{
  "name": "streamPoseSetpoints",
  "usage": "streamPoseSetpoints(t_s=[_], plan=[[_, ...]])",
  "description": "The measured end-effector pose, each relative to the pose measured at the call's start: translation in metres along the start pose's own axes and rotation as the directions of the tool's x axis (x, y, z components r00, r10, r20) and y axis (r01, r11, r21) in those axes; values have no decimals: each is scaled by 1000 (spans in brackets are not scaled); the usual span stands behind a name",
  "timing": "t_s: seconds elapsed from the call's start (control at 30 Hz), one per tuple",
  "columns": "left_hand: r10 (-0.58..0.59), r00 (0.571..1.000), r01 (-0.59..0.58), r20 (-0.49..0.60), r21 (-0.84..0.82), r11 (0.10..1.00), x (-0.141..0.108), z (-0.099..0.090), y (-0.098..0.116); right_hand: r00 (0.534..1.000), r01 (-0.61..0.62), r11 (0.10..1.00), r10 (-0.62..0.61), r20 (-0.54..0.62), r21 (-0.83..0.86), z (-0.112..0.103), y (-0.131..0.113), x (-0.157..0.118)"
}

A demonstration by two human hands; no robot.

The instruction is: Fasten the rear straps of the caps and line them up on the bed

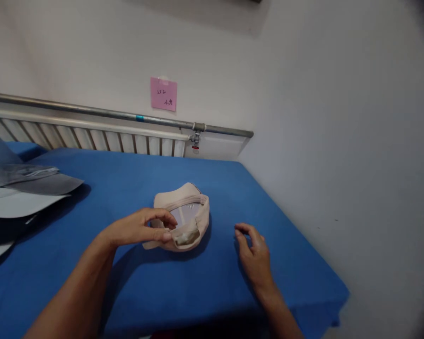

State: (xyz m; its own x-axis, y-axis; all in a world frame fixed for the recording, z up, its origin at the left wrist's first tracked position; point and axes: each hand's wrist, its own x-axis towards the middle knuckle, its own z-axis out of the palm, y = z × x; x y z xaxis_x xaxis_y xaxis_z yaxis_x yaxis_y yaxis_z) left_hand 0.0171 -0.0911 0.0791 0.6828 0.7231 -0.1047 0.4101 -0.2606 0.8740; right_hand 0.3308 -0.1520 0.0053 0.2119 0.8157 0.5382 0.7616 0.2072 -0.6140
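A pale pink cap (203, 212) lies on the blue-covered table with its inside showing and its brim toward the wall. My left hand (144, 227) is at the cap's left side, thumb outside the near rim and fingers reaching over the opening, closed on that edge. To the right of the cap, apart from it, my right hand (252, 252) rests low over the blue cloth (219, 292). Its thumb and forefinger are bent close together, and nothing shows between them.
Several caps (24, 202), grey, white and dark, are stacked at the left edge. Behind the table run a radiator (120, 141) and a metal pipe (102, 112) with a valve (196, 139). A pink note (163, 94) hangs on the wall, which continues along the right.
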Motion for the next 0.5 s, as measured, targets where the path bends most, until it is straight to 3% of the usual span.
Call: streamPoseSetpoints(t_s=[0.13, 0.23, 0.37, 0.5], plan=[[-20, 995, 32, -97, 119, 992, -14, 11, 0, 987, 67, 987, -45, 152, -145, -17, 7, -30], [21, 961, -2, -275, 67, 998, -27, 20, -5, 980, 111, 969, -69, 187, -223, -18, 13, -48], [14, 831, -6, -556, 16, 1000, -49, 31, -19, 984, 146, 953, -112, 138, -264, -13, 20, -60], [-33, 688, 20, -725, -26, 999, -67, 46, -37, 986, 156, 962, -136, 99, -226, -10, 24, -62]])
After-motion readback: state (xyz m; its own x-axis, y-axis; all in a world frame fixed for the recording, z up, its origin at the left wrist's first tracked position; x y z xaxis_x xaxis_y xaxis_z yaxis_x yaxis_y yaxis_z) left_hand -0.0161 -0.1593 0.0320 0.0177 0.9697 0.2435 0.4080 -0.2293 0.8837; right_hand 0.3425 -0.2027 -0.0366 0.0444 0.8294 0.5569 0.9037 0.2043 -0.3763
